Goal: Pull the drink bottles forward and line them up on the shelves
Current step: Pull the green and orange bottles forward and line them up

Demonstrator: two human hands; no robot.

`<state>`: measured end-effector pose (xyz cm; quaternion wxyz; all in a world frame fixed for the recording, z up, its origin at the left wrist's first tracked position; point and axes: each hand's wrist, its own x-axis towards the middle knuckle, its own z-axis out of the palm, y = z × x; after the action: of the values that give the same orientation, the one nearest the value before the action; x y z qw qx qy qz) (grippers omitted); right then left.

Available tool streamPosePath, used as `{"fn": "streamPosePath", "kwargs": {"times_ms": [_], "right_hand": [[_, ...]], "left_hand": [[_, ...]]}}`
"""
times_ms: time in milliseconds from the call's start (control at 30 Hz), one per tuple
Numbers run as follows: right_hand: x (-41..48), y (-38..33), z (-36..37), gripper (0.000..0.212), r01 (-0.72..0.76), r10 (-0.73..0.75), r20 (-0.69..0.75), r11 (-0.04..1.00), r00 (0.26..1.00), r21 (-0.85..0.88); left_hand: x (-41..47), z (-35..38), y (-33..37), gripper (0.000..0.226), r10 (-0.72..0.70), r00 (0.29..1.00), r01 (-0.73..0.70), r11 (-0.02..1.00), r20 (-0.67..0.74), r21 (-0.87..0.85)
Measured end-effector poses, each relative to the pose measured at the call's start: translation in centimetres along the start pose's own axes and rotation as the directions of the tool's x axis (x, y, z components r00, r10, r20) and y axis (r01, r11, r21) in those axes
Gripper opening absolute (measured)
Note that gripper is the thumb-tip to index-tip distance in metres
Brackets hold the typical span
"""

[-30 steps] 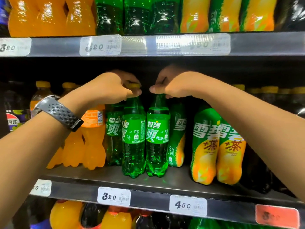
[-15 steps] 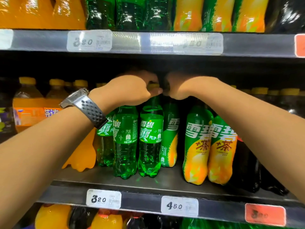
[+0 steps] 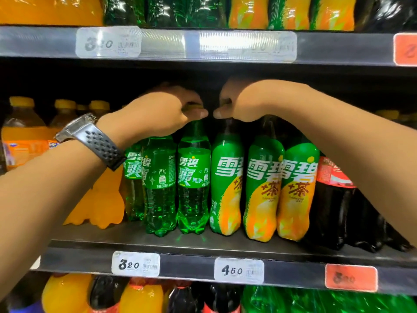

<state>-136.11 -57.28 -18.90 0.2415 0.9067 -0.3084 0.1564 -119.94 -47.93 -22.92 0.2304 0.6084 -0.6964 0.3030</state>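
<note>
head view, close, facing middle shelf (image 3: 203, 245)

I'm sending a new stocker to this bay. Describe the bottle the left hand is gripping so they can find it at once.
Go to the middle shelf, above the white 3.20 price tag. Among the see-through green bottles, it is the rightmost one, its cap under the left hand. Its right-hand neighbour wears an opaque green-and-orange wrap; this one is clear green throughout.

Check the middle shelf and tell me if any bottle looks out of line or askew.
One clear green bottle sits farther back than its two neighbours, half hidden behind them. The green-and-yellow tea bottles stand upright near the front. Nothing looks spilled or damaged.
</note>
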Motion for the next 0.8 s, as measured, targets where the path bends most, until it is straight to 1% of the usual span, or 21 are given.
{"fn": "streamPosePath", "kwargs": {"times_ms": [133, 300, 467, 600, 700, 800], "right_hand": [[-0.1, 0.5, -0.1, 0.044, -0.021, 0.022, -0.021, 1.000, 1.000, 0.009], [-0.6, 0.6, -0.3, 0.054, -0.035, 0.035, -0.036, 0.999, 0.999, 0.005], [-0.7, 0.4, -0.8, 0.050, -0.048, 0.046, -0.074, 0.999, 0.996, -0.022], [-0.6, 0.5, -0.7, 0.047, -0.057, 0.057, -0.049, 0.998, 0.997, -0.003], [-0.6, 0.3, -0.7, 0.049, -0.063, 0.062, -0.033, 0.998, 0.998, -0.014], [-0.5, 0.1, -0.8, 0.051, -0.068, 0.068, 0.005, 0.997, 0.998, -0.039]], "left_hand": [[0.0, -0.2, -0.1, 0.036, 0.002, 1.000, -0.002, 1.000, -0.019, -0.016], [-0.1, -0.5, -0.1, 0.040, -0.017, 1.000, 0.017, 1.000, 0.002, 0.013], [-0.4, -0.6, 0.3, 0.036, -0.025, 1.000, 0.025, 1.000, -0.002, 0.000], [-0.7, -0.9, 0.3, 0.034, -0.044, 0.999, 0.044, 0.997, 0.003, -0.061], [-0.9, -0.9, 0.2, 0.031, -0.059, 0.998, 0.059, 0.993, 0.004, -0.106], [-1.2, -1.3, -0.4, 0.031, -0.121, 0.990, 0.113, 0.988, -0.069, -0.104]]}}
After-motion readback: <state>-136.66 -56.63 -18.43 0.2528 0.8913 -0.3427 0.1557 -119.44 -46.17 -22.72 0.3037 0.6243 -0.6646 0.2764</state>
